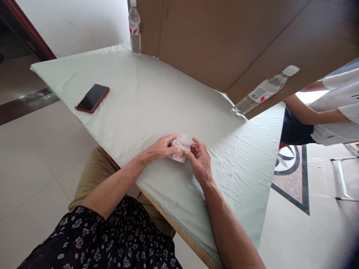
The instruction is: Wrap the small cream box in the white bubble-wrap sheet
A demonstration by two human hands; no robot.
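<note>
A small white packet [180, 154] with reddish print is between my hands, low over the cloth near the table's front edge. A thin, pale, partly see-through flap [183, 139] stands up from its top. My left hand [164, 146] grips the packet from the left, thumb across its face and fingers behind. On the right side, my right hand [199, 158] has its thumb against the packet's edge with the fingers curled beside it. What lies under the fingertips is hidden.
A pale green cloth [134, 101] covers the table. On it lie a red-cased phone [92, 98] and brown cardboard panels [196, 41] flanked by an upright water bottle [134, 30] and a leaning one [263, 91]. Another person's arm [311, 112] shows behind the panel.
</note>
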